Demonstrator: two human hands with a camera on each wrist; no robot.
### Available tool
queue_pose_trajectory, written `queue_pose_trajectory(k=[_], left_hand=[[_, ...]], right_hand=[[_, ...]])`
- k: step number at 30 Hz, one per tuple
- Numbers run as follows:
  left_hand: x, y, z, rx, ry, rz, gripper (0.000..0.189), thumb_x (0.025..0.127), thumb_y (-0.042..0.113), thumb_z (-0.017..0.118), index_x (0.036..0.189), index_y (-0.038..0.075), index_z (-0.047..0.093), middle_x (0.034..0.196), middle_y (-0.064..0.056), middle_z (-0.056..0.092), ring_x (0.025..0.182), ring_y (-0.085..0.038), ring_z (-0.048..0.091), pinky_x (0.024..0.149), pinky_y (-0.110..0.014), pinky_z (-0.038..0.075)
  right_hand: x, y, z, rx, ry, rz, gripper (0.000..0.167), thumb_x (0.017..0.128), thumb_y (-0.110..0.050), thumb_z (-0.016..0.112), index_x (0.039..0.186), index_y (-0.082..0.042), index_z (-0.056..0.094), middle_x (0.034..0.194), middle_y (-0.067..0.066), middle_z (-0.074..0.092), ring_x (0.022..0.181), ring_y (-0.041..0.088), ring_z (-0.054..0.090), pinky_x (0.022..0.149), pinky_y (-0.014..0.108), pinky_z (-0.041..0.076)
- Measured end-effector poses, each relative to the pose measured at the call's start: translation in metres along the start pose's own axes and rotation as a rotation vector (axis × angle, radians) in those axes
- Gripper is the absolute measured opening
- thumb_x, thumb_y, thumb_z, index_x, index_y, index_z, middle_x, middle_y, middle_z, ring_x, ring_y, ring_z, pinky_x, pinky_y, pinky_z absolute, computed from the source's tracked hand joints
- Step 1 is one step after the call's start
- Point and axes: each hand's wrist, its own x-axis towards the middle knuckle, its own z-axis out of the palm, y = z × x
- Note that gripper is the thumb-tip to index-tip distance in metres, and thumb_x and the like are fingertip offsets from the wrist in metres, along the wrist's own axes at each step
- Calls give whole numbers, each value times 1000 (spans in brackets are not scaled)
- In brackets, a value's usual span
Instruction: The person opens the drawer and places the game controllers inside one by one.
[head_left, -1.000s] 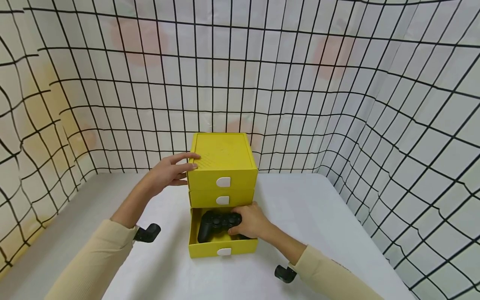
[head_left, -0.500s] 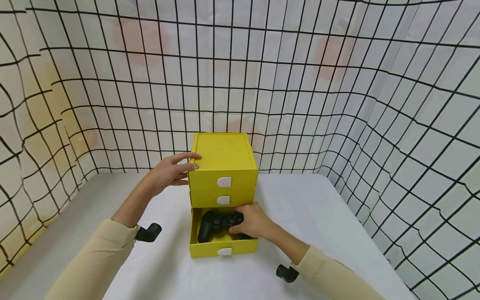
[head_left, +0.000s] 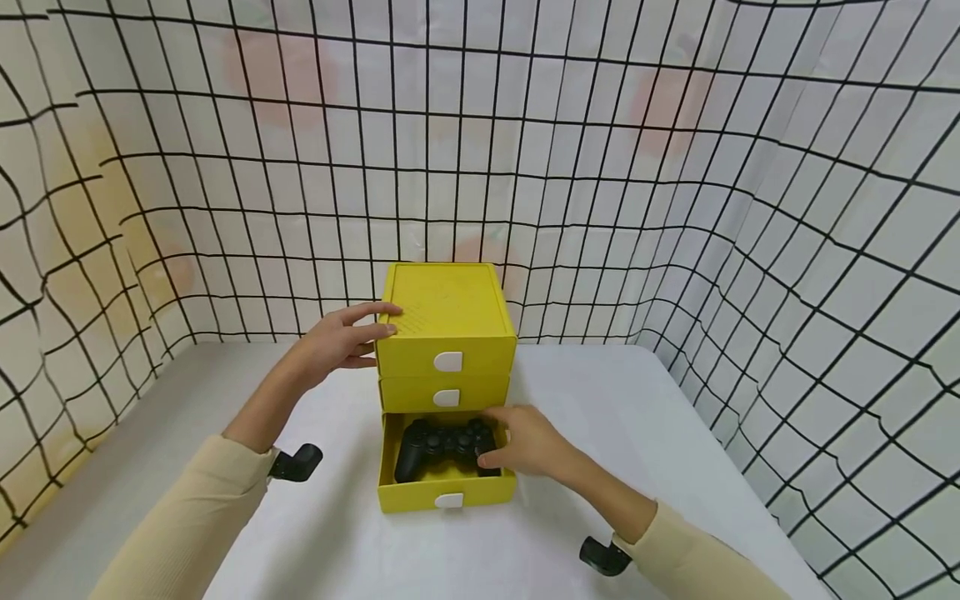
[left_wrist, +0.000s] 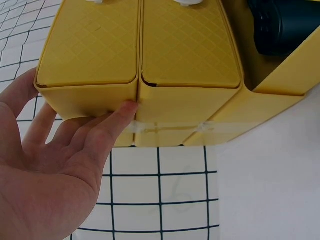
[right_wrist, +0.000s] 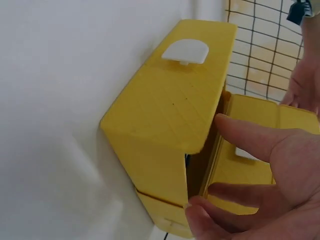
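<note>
A yellow drawer unit (head_left: 450,300) with three stacked drawers stands on the table. Its bottom drawer (head_left: 408,500) is pulled out, and the upper two are closed. Inside that drawer lies a black game controller (head_left: 442,443), partly visible in the left wrist view too. My left hand (head_left: 333,346) rests on the unit's left side, with fingertips on the top edge and others against the side wall. My right hand (head_left: 534,442) is at the drawer's right edge, fingers loosely spread, thumb over the controller's right end. In the right wrist view, nothing shows between the fingers (right_wrist: 245,135).
A white-covered table (head_left: 600,417) surrounds the unit. Black grid netting (head_left: 465,175) over pale sheets encloses the back and both sides. Dark wrist-worn devices, left (head_left: 296,463) and right (head_left: 604,557), protrude near the sleeves.
My right hand has moved right, off the controller's middle right part to its right end, uncovering more of it. The left hand stays put. The controller has not visibly moved.
</note>
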Motion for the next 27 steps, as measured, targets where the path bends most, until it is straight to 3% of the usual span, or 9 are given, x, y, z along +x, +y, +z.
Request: queue_pose_trajectory(k=[8, 14, 18, 22, 27], left_hand=[[0, 0, 0, 7, -3, -3, 52, 99, 44, 64, 146, 25, 52, 147, -12, 53, 128, -32, 61, 105, -45, 52], [0, -1, -1, 13, -6, 4, 53, 99, 45, 63, 146, 26, 52, 149, -11, 52, 130, -32, 60, 105, -45, 52], [0, -1, 0, 1, -6, 3, 52, 99, 44, 63, 146, 25, 52, 148, -11, 53, 129, -32, 60, 105, -45, 52], [0, 0, 0, -5, -9, 1, 52, 99, 44, 64, 146, 24, 53, 148, -11, 53, 129, -31, 61, 105, -45, 52], [0, 0, -1, 6, -2, -1, 52, 98, 45, 64, 145, 25, 53, 148, -11, 53, 129, -32, 60, 105, -45, 52]], right_hand=[[-19, 3, -8, 14, -59, 50, 73, 78, -34, 88, 136, -1, 60, 104, 11, 69, 91, 20, 61, 71, 36, 55], [-27, 10, -6, 57, -60, -17, 42, 75, -23, 90, 106, 0, 70, 85, 3, 66, 76, 16, 58, 61, 28, 51], [-29, 17, -2, 90, -30, -72, 20, 77, -16, 88, 83, -8, 70, 72, -5, 64, 66, 12, 57, 56, 25, 49], [-31, 21, 1, 91, -13, -103, 21, 80, -16, 85, 71, -16, 67, 66, -10, 63, 61, 8, 55, 53, 23, 47], [-31, 21, 1, 83, 1, -108, 23, 80, -16, 85, 68, -17, 66, 64, -10, 61, 60, 8, 53, 51, 23, 45]])
